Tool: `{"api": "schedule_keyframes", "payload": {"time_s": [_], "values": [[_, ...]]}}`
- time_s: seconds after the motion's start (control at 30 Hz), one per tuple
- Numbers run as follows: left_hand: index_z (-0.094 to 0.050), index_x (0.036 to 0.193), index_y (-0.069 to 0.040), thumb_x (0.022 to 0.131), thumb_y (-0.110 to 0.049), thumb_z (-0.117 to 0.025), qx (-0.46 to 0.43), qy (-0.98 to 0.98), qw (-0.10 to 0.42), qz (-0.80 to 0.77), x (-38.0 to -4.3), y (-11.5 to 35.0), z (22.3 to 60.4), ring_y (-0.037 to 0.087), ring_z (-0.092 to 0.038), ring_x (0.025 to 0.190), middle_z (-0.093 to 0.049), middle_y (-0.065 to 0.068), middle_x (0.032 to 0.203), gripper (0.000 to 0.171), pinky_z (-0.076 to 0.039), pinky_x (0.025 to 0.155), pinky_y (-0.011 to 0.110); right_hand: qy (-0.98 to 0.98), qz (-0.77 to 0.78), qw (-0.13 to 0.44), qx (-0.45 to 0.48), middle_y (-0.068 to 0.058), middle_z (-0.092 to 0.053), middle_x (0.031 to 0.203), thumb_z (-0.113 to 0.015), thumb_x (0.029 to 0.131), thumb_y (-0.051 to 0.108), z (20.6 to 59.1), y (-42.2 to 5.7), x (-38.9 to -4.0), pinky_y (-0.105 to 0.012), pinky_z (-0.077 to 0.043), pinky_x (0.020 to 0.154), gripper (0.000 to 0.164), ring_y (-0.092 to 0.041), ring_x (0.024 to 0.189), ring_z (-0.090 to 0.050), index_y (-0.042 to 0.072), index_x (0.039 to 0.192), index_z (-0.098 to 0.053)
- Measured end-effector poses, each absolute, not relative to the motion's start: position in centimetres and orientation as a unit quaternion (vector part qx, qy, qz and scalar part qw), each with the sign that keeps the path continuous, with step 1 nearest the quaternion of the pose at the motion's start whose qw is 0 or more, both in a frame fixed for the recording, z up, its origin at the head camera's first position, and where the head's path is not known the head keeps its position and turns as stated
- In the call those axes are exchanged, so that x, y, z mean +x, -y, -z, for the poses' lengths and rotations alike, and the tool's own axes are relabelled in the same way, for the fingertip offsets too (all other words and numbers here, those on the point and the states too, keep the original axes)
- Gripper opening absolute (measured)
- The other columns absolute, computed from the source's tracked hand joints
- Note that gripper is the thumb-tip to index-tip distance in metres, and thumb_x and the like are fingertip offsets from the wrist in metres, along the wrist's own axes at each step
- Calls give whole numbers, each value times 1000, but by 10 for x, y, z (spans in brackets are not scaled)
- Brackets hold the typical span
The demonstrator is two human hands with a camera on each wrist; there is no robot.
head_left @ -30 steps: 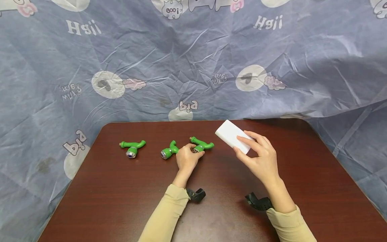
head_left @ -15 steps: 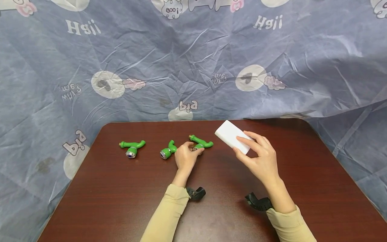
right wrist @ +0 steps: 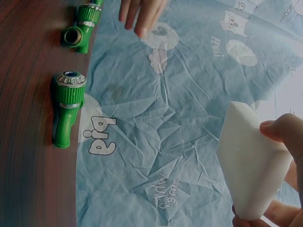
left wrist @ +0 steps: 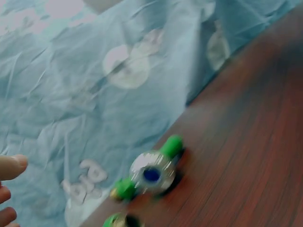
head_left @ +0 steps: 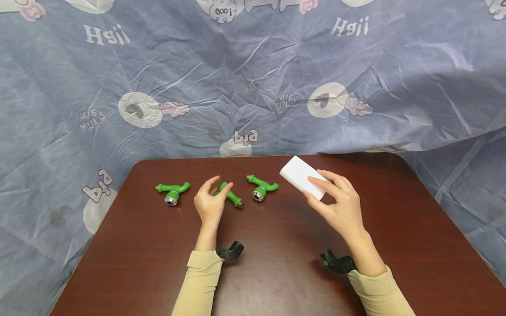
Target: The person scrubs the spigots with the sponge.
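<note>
Shifting left since half a second ago: left hand [head_left: 209, 204] is off the right tap [head_left: 259, 189] and now sits over the left part of the middle tap [head_left: 232, 197] in the head view. Thumb and fingers spread, nothing seen between them; right wrist view has its fingers up clear of the desk [head_left: 269, 272]. Contact with the middle tap: can't tell from the head view.

Right tap: now in full view, lying at the right of the row, blue-centred knob toward the near side. Knob was partly behind the fingers before. Middle tap: coverage swapped. Knob end was visible, now behind the hand; brass end now shows, pointing near-right. Left tap [head_left: 172, 194]: same spot, brass end left, spout right, knob near.

Right hand [head_left: 341, 206]: no real change. Pinching the white box [head_left: 302, 176] between thumb and fingers, box tilted, held above the desk, right of the right tap. Black mounts [head_left: 339, 263] on both wrists; left one moved left with its arm. Printed cloth [head_left: 253, 87] behind the desk, same as before.
</note>
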State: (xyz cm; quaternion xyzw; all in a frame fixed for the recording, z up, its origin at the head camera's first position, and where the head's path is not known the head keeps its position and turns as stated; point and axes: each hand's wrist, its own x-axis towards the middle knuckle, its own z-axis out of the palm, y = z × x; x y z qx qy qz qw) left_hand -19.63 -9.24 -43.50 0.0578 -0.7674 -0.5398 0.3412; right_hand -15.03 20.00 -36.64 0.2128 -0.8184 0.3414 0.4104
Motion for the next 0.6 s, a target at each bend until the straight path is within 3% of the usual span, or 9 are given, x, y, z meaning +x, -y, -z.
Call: {"api": "schedule_keyframes", "payload": {"time_s": [0.27, 0.6], "values": [[-72, 104, -10, 68, -23, -85, 138, 784, 246, 553, -195, 122, 451, 30, -65, 94, -69, 8, 105, 41, -52, 82, 41, 823, -337, 405, 210, -7, -66, 108, -77, 68, 22, 366, -201, -150, -34, -42, 75, 32, -29, 93, -58, 15, 99, -75], [-66, 116, -7, 67, -19, -85, 147, 796, 134, 571, -197, 135, 471, 26, -62, 102, -67, 12, 109, 54, -48, 86, 41, 822, -339, 406, 210, -7, -66, 108, -77, 68, 22, 366, -201, -149, -35, -41, 73, 32, -31, 92, -58, 16, 99, -75]]}}
